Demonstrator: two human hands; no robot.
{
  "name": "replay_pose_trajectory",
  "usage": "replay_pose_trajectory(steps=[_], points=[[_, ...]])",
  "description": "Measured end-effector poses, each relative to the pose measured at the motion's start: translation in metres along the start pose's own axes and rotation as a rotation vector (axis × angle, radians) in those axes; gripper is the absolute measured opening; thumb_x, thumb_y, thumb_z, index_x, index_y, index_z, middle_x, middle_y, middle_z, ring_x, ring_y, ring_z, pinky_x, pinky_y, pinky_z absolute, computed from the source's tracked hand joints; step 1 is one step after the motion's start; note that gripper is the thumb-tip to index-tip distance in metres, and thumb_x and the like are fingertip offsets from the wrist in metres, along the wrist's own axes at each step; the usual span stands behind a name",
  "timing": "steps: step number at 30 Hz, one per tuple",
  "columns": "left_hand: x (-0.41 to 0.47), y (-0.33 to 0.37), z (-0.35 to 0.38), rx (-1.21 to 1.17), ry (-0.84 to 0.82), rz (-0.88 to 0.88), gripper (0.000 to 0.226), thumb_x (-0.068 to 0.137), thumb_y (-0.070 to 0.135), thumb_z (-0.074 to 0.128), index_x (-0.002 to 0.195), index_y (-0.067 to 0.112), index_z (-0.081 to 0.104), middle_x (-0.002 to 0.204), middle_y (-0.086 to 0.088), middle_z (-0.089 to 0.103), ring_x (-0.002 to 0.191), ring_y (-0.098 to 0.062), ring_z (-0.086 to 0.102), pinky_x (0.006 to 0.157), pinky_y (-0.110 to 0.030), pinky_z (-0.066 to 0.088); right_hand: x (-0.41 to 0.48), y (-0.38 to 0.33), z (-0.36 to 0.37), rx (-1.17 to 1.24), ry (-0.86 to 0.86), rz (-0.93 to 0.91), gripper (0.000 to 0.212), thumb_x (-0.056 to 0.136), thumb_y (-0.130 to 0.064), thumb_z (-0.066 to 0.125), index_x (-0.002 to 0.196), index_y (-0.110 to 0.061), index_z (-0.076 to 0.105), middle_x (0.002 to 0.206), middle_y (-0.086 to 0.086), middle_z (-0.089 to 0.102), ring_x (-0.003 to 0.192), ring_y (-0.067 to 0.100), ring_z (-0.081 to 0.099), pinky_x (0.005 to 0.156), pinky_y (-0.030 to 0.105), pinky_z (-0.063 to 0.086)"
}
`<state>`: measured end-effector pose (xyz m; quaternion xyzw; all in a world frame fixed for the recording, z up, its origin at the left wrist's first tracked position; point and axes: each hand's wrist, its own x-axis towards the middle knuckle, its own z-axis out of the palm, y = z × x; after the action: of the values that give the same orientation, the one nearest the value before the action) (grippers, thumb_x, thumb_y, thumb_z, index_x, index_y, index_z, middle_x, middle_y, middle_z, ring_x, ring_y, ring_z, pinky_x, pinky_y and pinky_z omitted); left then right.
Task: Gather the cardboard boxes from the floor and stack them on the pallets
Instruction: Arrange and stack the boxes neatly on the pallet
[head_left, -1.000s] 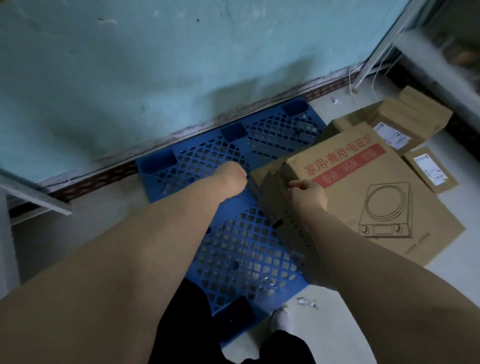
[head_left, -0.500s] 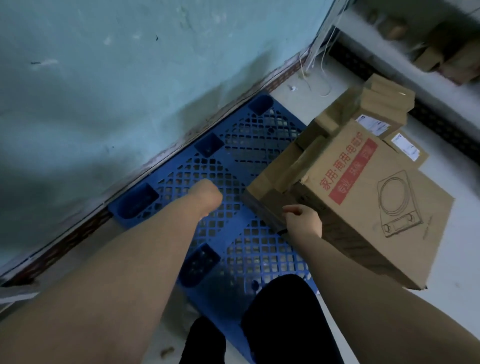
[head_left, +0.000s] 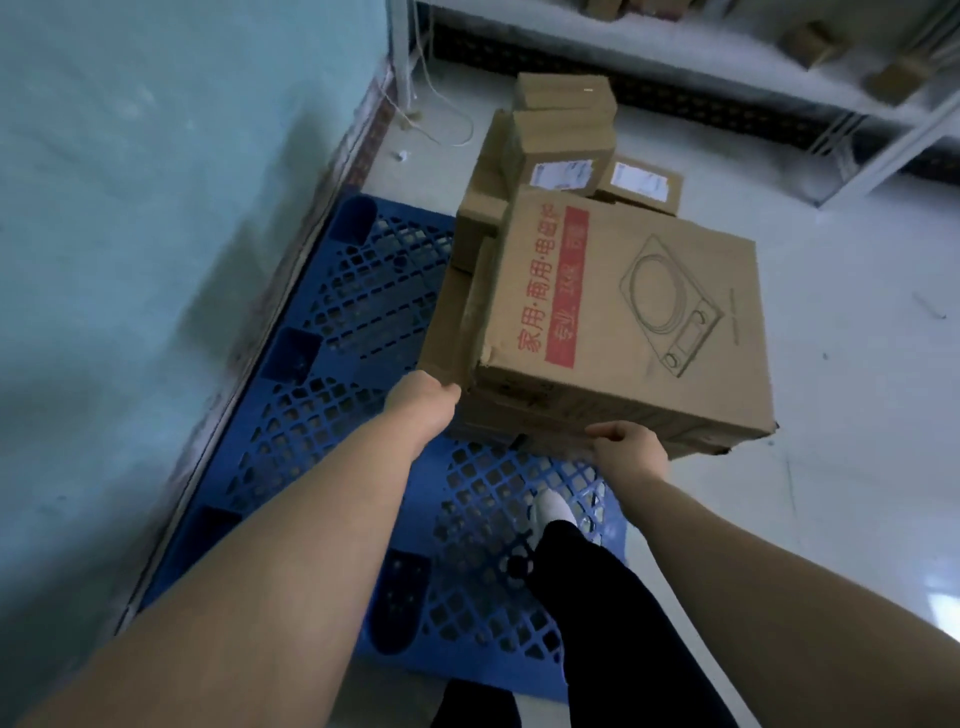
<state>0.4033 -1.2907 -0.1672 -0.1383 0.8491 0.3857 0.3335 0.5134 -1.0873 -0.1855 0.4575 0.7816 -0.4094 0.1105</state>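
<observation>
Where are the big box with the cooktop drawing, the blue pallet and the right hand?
cooktop box (head_left: 623, 322), head view, on its printed top face.
blue pallet (head_left: 337, 364), head view, on bare lattice left of the box.
right hand (head_left: 631, 449), head view, on the back of the hand.

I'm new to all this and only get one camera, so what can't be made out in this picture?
Head view:
1. fingers of the left hand: hidden behind the corner of the big box.
2. labels on the small boxes: too small and blurred to read.
3. things on the shelf: blurred, cut off by the top edge.
4. pallet under the big box: covered by it.
</observation>
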Motion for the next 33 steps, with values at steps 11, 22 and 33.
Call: replay_pose_trajectory(steps=[11,22,33], points=[[0.066,0.081,0.071,0.166,0.249,-0.083,0.080,0.090,0.042,0.062,0.150,0.012,0.019,0.154,-0.012,0.026,0.133,-0.037,0.039,0.104,-0.052,0.042,0.090,0.082,-0.073,0.392,0.291,0.316,0.027,0.091,-0.009,0.051,0.118,-0.010,0.055,0.093,0.009,0.060,0.078,0.028,0.057,0.074,0.033,0.046],[0.105,0.081,0.116,0.131,0.308,-0.150,0.084,0.087,0.047,0.064,0.149,0.012,0.019,0.148,-0.015,0.034,0.128,-0.036,0.043,0.104,-0.049,0.041,0.181,0.109,-0.112,0.579,0.266,0.332,0.067,0.095,-0.037,0.053,0.151,-0.019,0.022,0.148,0.010,0.038,0.122,0.030,0.049,0.086,0.034,0.045],[0.129,0.081,0.123,0.025,0.364,-0.192,0.079,0.085,0.045,0.068,0.146,0.018,0.025,0.143,-0.012,0.041,0.124,-0.034,0.047,0.101,-0.049,0.042,0.208,0.109,-0.090,0.604,0.393,0.320,0.063,0.088,-0.031,0.063,0.142,-0.023,0.031,0.139,0.005,0.045,0.123,0.027,0.051,0.106,0.043,0.044]])
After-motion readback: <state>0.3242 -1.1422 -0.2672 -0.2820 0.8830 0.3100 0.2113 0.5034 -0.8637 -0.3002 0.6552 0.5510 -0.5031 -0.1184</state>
